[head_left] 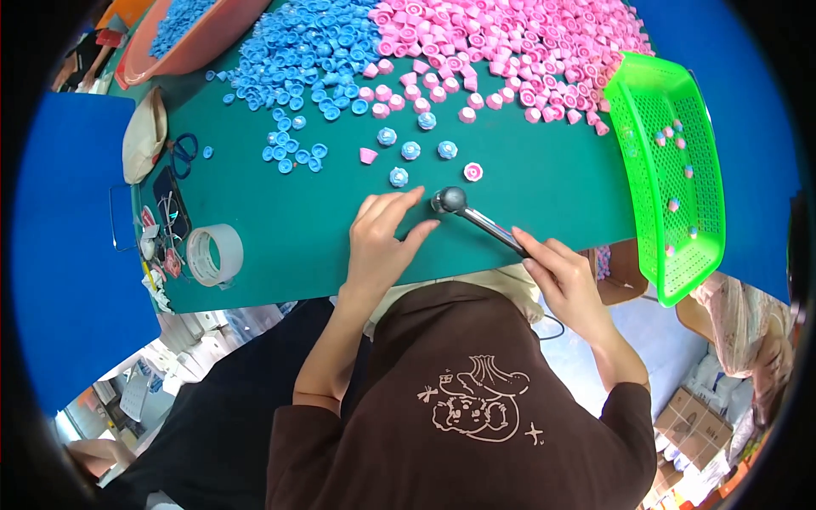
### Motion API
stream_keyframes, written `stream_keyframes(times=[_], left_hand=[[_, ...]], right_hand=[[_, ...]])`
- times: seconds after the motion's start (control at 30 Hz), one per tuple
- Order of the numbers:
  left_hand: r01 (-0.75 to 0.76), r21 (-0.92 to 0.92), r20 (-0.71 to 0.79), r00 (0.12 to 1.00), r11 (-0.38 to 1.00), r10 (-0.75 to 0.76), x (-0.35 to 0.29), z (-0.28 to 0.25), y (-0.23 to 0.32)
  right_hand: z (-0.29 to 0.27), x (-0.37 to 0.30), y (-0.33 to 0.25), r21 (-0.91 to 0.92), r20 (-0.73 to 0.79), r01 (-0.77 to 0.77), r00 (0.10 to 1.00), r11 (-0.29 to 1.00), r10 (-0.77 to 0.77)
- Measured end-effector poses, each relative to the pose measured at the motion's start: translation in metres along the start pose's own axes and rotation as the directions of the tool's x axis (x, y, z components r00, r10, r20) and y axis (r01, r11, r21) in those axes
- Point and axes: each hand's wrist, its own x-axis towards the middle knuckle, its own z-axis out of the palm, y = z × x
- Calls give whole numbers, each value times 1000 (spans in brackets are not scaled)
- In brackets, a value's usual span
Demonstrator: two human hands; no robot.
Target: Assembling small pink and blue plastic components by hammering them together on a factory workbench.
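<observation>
My right hand [563, 270] grips the handle of a small hammer [486, 225] with a rounded dark head, which is over the green tabletop near its front edge. Close to the left of that head is my left hand [378, 234], its thumb and fingers apart and nothing visible between them. Whether anything lies under the hammer head is hidden. Just beyond the hands sit several blue pieces with pale centres, one a flower-like blue piece [399, 177]. A pink cup-shaped piece [473, 172] lies open side up, and another pink piece [368, 155] rests on its side.
Heaps of blue pieces [297, 51] and pink pieces [518, 42] cover the table's far side. A green basket [659, 280] at the right holds several pink-and-blue pieces. On the left are a tape roll [215, 255], scissors [183, 155], a phone [171, 204] and an orange basin [191, 55].
</observation>
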Motion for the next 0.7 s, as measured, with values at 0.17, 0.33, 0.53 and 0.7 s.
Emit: stream_keyframes(times=[0.17,0.33,0.53,0.7], left_hand=[[53,-104,-82,995,993,-62,21,-34,-3],[225,212,-321,935,951,-150,65,-89,-72],[215,301,-181,969,929,-166,93,-91,-94],[152,337,-140,984,929,-110,104,-82,-98]], right_hand=[[11,0,27,340,-310,146,950,929,-36],[7,13,30,591,-301,30,935,806,186],[5,13,34,550,-308,39,938,834,159],[7,17,40,520,-333,60,933,852,138]])
